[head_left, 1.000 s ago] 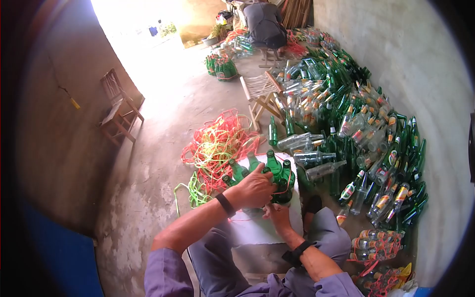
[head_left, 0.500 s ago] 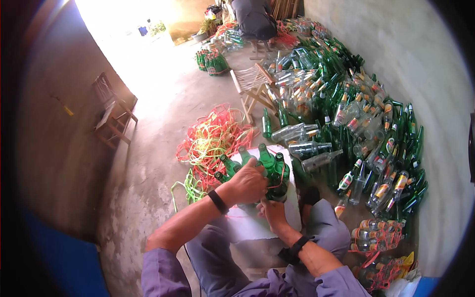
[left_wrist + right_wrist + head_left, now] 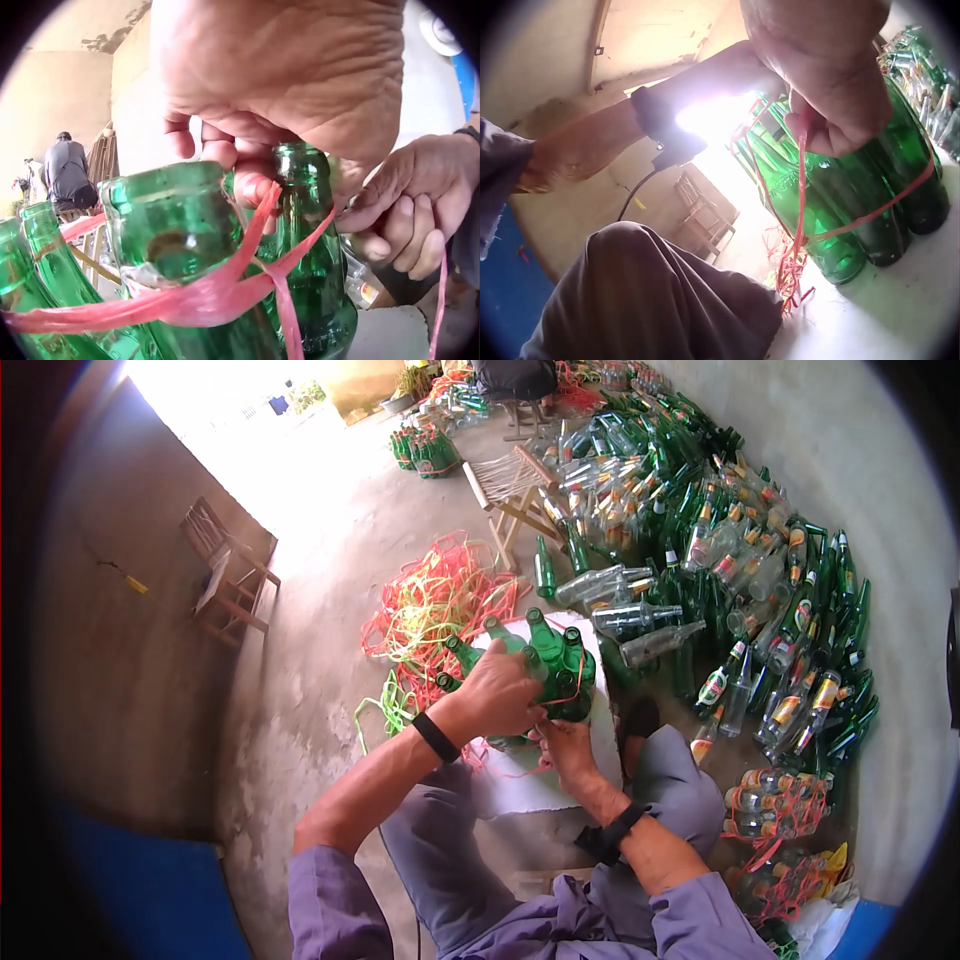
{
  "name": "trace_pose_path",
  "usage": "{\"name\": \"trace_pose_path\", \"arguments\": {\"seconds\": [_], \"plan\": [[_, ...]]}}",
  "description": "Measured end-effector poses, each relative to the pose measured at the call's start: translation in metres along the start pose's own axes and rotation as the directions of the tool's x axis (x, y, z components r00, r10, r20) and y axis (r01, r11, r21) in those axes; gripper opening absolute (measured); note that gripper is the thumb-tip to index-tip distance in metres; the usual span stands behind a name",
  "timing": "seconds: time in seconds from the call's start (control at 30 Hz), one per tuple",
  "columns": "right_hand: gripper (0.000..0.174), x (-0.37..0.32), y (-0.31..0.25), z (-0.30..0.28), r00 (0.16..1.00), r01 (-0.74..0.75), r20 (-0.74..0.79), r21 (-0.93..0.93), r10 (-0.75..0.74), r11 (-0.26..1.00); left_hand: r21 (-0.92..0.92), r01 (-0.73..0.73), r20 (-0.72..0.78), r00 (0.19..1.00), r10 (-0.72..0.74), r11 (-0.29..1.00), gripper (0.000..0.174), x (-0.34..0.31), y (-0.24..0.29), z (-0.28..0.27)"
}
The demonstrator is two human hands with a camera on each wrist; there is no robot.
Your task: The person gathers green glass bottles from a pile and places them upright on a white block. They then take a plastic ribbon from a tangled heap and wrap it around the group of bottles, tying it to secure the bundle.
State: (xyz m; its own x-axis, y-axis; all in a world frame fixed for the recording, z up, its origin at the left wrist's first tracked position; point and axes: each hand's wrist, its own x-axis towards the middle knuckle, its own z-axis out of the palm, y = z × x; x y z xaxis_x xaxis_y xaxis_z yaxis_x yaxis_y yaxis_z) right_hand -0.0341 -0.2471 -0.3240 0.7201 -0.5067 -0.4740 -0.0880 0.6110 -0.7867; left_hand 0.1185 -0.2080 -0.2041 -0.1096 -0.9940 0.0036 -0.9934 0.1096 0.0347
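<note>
A cluster of green glass bottles [image 3: 545,640] stands upright on a white board in front of me, bound with pink plastic twine [image 3: 202,300]. Over the near bottle necks, my left hand [image 3: 497,690] curls its fingers, and the twine runs up to a fingertip in the left wrist view. Beside it and lower, my right hand [image 3: 568,748] pinches a strand of the twine [image 3: 802,165], which runs down along the bottles' side. Another twine loop circles the bottles lower down. Part of the left fingers is hidden behind a bottle neck.
The white board [image 3: 545,790] sits before my knees. Beyond it lies a tangled heap of red and yellow-green twine [image 3: 435,600]. Loose bottles [image 3: 690,560] pile along the right wall. A folding stool [image 3: 510,490], a wooden chair [image 3: 225,580] and tied bottle bundles [image 3: 425,452] stand around.
The head view has shifted, so the scene sits higher in it. Both hands stay at the bottle necks, working the twine; the right has moved slightly closer to the left.
</note>
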Motion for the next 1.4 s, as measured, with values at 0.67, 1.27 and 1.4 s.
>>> {"name": "trace_pose_path", "arguments": {"seconds": [0.67, 1.27, 1.4], "plan": [[0.029, 0.005, -0.001, 0.000, 0.978, 0.200, -0.017, -0.191, -0.206, 0.961, -0.131, 0.114, 0.096, 0.990, -0.102, 0.985, 0.027, -0.019, -0.027, 0.003], [0.037, 0.001, -0.013, 0.006, 0.953, 0.282, -0.039, -0.254, -0.301, 0.925, -0.386, 0.097, -0.236, 0.951, -0.200, 0.917, 0.009, -0.023, -0.038, 0.024], [0.037, 0.001, -0.014, 0.008, 0.957, 0.268, -0.042, -0.257, -0.288, 0.928, -0.446, 0.170, -0.232, 0.926, -0.297, 0.879, 0.008, -0.022, -0.036, 0.029]]}}
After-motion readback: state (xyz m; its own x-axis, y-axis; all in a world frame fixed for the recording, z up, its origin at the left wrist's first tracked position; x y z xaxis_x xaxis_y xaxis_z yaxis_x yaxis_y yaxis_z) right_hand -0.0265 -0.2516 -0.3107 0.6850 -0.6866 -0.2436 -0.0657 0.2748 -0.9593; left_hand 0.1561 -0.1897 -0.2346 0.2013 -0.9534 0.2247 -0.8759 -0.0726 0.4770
